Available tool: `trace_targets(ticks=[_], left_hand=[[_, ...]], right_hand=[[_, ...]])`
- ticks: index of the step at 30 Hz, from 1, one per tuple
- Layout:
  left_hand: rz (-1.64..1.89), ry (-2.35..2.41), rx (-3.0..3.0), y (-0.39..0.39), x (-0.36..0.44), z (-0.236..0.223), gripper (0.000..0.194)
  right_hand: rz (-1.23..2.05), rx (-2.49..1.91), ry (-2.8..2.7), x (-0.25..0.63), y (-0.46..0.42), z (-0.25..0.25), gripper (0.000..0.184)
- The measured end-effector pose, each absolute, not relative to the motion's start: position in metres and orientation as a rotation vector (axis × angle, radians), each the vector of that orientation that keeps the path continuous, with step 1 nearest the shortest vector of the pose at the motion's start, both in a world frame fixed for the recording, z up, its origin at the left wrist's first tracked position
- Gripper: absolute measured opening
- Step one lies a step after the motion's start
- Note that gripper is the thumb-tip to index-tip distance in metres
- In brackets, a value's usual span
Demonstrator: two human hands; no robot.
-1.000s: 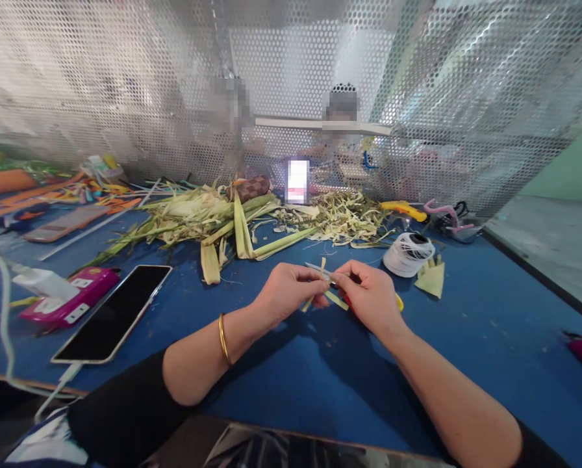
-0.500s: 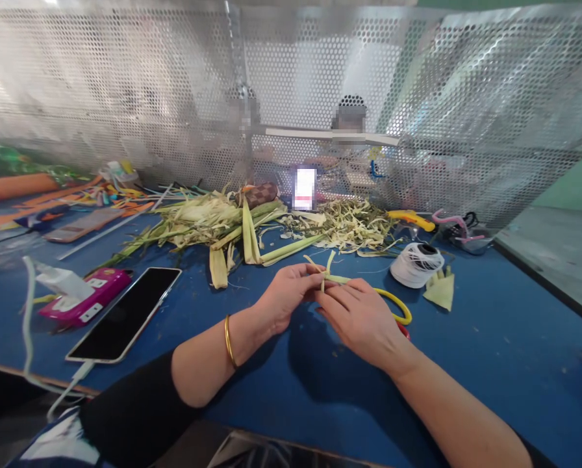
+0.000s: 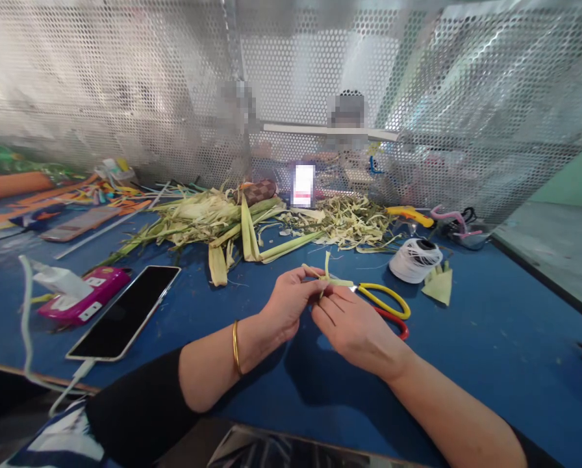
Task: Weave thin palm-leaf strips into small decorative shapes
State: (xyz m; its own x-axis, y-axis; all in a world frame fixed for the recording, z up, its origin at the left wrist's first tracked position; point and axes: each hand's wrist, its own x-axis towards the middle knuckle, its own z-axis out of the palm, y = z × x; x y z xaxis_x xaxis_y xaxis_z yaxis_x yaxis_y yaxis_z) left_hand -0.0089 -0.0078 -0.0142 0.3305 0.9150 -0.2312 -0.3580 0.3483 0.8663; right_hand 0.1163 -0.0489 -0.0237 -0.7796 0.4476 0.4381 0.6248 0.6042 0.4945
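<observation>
Between my two hands is a small pale-green piece of leaf strips (image 3: 338, 282), crossed over one another, with one end standing up and another pointing right. My left hand (image 3: 291, 296) pinches it between thumb and forefinger. From the right, my right hand (image 3: 354, 328) closes on its lower side with curled fingertips, partly hidden behind the knuckles. Scissors (image 3: 386, 299) with one yellow and one red handle lie on the table just beyond my right hand, their blades mostly covered. A spool of white thread (image 3: 415, 261) stands farther right, beside a cut leaf piece (image 3: 438, 286).
Husk leaves (image 3: 193, 221) and shredded strips (image 3: 352, 224) lie heaped at the back, before a perforated metal screen (image 3: 315, 71). On the left are a charging phone (image 3: 130, 312) and a magenta power strip (image 3: 84, 299). Yellow-handled tool (image 3: 410, 214) at back right. People sit behind the screen.
My right hand has shifted slightly down and left, its fingers curling under the strips. More of the strip's right end and the scissors now shows. My left hand keeps its pinch.
</observation>
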Motion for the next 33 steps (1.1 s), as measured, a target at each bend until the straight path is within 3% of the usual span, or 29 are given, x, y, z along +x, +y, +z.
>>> trace_targets(ticks=[4,12,18,26,33], left_hand=[[0.948,0.829,0.78,-0.003,-0.01,-0.014,0.02],[0.923,0.808,0.836,0.004,-0.018,0.001,0.01],[0.896,0.887,1.004,0.001,-0.015,-0.002,0.012],[0.887,0.946,1.133,0.002,-0.016,-0.002,0.002],[0.77,0.898,1.28,0.002,-0.019,0.0,0.014]], right_hand=[[-0.88,-0.885,-2.508,0.112,-0.049,-0.024,0.029],[-0.278,-1.319,-1.711,0.136,-0.043,-0.012,0.021],[0.445,-1.564,-1.767,0.14,-0.034,-0.014,0.03],[0.63,-1.573,-1.666,0.142,-0.031,-0.012,0.033],[0.913,-1.348,-1.293,0.142,-0.029,-0.011,0.028]])
